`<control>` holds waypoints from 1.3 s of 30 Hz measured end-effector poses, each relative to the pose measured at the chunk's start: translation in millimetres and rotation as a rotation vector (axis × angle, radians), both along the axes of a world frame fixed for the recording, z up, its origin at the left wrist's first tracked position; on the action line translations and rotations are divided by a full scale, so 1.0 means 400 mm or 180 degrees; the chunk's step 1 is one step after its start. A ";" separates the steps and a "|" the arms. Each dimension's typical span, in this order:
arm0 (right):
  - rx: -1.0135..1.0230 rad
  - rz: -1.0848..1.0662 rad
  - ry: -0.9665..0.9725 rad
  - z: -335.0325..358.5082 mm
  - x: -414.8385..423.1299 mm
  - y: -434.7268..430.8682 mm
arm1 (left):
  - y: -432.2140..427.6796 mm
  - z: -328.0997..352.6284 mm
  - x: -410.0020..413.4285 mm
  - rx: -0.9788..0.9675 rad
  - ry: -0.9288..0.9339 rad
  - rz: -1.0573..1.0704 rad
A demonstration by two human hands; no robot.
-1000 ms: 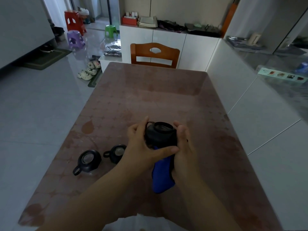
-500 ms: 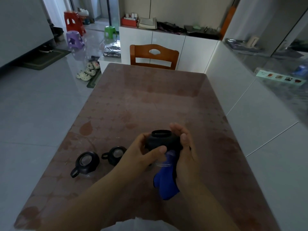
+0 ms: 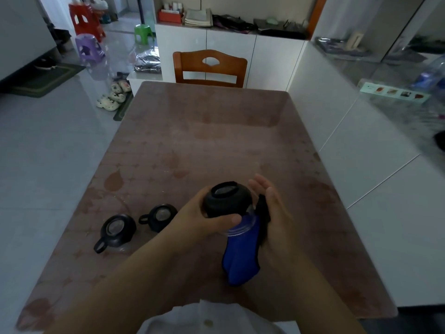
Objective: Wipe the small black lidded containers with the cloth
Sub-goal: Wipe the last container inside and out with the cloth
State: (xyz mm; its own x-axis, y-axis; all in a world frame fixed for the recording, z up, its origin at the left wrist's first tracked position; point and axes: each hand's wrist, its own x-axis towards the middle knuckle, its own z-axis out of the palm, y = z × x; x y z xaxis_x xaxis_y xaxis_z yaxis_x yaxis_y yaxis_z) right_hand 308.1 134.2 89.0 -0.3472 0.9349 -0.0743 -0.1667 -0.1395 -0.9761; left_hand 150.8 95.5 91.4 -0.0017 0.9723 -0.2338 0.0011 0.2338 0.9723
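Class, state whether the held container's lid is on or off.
On: the black lid caps the clear container gripped by the left hand.

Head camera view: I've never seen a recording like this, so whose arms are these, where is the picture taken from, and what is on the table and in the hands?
There is no machine here. A person wears one wide-angle camera on the head, looking forward and down, so the two arms reaching in from the bottom are their own. The left hand grips a small black lidded container with a clear body, held above the table. The right hand holds a blue cloth against its side, fingers partly spread. Two more black containers sit on the table to the left: the nearer one and the farther one. A wooden chair stands at the far end.
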 end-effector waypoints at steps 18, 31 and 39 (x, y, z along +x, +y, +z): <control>0.0427 -0.0119 -0.0428 0.033 -0.003 0.013 | -0.022 0.009 0.016 0.0482 -0.0005 0.0032; 0.1563 0.0983 -0.1634 0.083 -0.011 0.000 | -0.019 0.031 0.014 0.1349 0.2005 0.0120; 0.0933 0.1395 -0.1430 0.087 0.029 0.023 | -0.032 0.014 -0.005 0.0836 0.1864 -0.0489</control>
